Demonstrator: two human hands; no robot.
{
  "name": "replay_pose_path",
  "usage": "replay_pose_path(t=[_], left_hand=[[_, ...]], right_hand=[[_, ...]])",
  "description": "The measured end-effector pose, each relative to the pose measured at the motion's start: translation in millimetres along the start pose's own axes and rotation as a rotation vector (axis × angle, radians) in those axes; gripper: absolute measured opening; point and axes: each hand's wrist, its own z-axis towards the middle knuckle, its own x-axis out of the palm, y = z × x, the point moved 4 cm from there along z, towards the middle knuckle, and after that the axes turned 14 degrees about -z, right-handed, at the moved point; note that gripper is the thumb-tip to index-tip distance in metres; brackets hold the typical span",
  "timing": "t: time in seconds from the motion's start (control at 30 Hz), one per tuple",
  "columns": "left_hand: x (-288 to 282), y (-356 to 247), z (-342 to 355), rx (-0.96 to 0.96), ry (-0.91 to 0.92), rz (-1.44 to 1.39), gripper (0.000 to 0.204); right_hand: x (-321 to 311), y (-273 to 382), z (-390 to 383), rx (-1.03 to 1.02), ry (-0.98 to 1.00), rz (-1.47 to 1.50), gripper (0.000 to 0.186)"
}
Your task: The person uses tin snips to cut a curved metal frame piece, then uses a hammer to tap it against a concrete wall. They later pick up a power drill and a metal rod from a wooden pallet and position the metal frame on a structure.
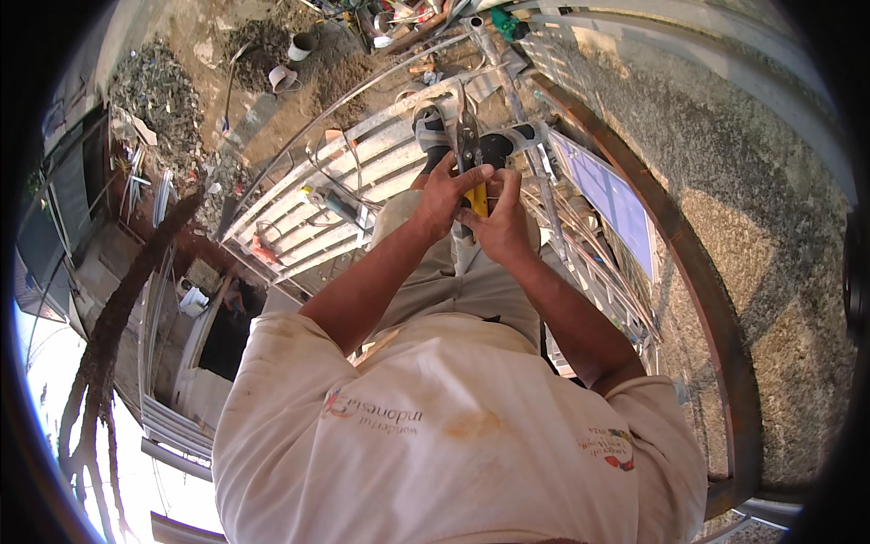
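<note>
My left hand and my right hand meet in front of my lap. Between them is a long tool with a yellow grip. A dark, narrow metal part reaches away from the grip, between my feet; its exact kind is hard to make out. The fingers of both hands are closed around the yellow part, the thumbs close together. Beyond my hands, my feet in grey-and-black sandals rest at the slatted platform.
Under me is a scaffold platform of pale slats, where a teal power tool and cables lie. A rusty steel beam curves along the rough wall on the right. Far below are a bucket and a rubble heap.
</note>
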Motion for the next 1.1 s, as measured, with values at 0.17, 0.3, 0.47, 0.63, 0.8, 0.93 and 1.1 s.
replay_pose_path(t=[0.17, 0.3, 0.47, 0.63, 0.8, 0.93, 1.1], left_hand=[[-8.9, 6.1, -7.8, 0.066, 0.093, 0.132, 0.044], [-17.5, -14.9, -9.5, 0.120, 0.117, 0.402, 0.046], [-19.9, -32.4, -16.5, -0.036, 0.088, 0.163, 0.046], [-12.7, -36.1, -27.6, -0.090, 0.191, 0.177, 0.044], [-11.0, -30.2, -31.3, -0.104, 0.195, 0.070, 0.053], [-6.1, -24.1, -38.7, -0.117, 0.162, 0.127, 0.053], [-8.1, -21.7, -36.5, -0.055, 0.151, 0.155, 0.054]], right_hand=[[6.5, 5.1, 1.2, 0.139, 0.033, 0.040, 0.066], [-1.1, 5.7, 7.6, -0.122, 0.237, 0.336, 0.062], [-44.6, 21.0, 31.7, -0.105, 0.239, -0.087, 0.054], [-42.6, 15.0, 67.0, -0.301, -0.029, -0.100, 0.055], [-29.9, 20.7, 70.1, -0.373, -0.068, -0.105, 0.056], [-22.4, 20.8, 60.0, -0.270, -0.168, -0.158, 0.056], [-7.1, 17.9, 49.2, -0.212, -0.289, -0.263, 0.055]])
